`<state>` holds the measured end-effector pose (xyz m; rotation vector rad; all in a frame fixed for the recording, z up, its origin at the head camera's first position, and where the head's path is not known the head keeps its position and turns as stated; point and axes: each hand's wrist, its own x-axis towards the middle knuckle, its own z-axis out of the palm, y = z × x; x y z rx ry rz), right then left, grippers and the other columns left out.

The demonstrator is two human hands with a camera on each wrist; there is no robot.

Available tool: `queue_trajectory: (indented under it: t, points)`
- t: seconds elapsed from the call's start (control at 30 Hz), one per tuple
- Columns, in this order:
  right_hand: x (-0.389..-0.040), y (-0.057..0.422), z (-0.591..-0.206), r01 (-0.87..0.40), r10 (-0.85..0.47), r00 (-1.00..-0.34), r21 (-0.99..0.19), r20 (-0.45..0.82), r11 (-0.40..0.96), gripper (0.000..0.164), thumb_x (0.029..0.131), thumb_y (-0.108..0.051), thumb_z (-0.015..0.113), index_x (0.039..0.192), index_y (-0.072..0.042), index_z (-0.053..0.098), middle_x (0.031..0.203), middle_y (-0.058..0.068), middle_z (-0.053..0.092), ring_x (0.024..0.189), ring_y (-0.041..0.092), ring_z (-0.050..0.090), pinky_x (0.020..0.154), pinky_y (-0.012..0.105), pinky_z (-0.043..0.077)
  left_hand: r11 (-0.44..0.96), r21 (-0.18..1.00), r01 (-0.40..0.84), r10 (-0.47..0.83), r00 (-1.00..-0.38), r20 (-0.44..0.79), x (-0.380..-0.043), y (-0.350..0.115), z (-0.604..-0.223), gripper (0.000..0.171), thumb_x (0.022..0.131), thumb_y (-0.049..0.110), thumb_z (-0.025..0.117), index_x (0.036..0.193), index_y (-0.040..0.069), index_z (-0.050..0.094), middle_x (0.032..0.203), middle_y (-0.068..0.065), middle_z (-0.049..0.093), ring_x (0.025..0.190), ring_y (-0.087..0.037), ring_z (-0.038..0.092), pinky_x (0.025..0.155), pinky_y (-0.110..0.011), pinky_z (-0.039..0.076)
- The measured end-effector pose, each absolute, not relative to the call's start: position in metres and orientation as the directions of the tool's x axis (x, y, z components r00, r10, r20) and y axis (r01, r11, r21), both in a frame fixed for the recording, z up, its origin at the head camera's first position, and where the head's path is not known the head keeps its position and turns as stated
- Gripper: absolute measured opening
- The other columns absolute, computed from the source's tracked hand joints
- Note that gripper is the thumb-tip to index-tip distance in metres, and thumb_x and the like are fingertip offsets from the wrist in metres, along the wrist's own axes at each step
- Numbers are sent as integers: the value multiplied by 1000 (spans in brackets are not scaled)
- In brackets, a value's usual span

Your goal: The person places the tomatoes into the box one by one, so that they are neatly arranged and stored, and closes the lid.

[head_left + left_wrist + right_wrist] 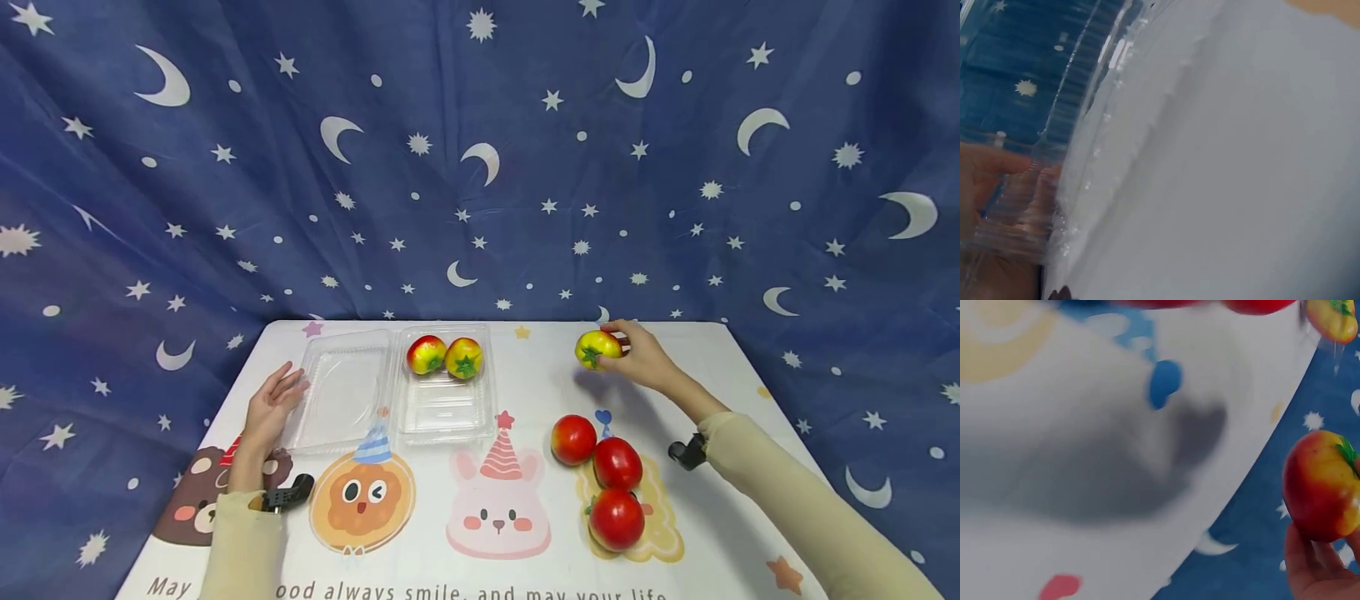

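Observation:
In the head view my right hand (pixel 641 357) grips a red-and-yellow tomato (pixel 595 347) with a green calyx, held above the table's back right. Fingers reach around the tomato's side in the right wrist view, and its shadow falls on the cloth. A clear plastic box (pixel 446 417) stands at the back, its lid (pixel 347 400) folded out to the left. Two red-and-yellow tomatoes (pixel 426 355) sit side by side in the far part of the box. My left hand (pixel 272 408) is at the lid's left edge, fingers loosely spread; the left wrist view shows them through the clear plastic.
Three red tomatoes (pixel 617 464) lie grouped on the right of the table, in front of my right hand. The white tablecloth (pixel 525 383) carries cartoon prints. Behind the table hangs a blue curtain (pixel 525 233) with moons and stars.

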<state>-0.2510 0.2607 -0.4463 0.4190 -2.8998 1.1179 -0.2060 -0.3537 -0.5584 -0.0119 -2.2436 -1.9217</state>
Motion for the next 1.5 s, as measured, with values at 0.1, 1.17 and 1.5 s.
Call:
queue_trajectory:
  t: [0.1,1.17,1.5]
  points:
    - [-263,236,-442,-318,-287,-945,-646,157,694,56,80,-12,78,130,4,56,120,22,54,107,43,58,87,50,55,133,982,131,-124,-981,148,-203,-356,-558,63,97,0,58,153,-3,28,147,-33,37,106,7,60,88,-6,44]
    - [-277,22,-424,-585,-672,-734,-599,102,547,52,77,-12,74,126,3,61,118,15,64,101,26,59,89,32,53,110,983,145,-127,-979,158,-211,-359,-556,63,98,-2,57,153,-4,26,146,-37,35,105,5,60,89,-8,44]
    - [-270,-6,-444,-628,-691,-722,-445,26,639,46,79,-16,76,124,-13,66,108,9,56,96,20,53,79,30,50,115,987,108,-122,-985,122,-204,-354,-548,62,97,-5,55,152,-7,25,146,-37,36,110,-3,61,89,-9,45]
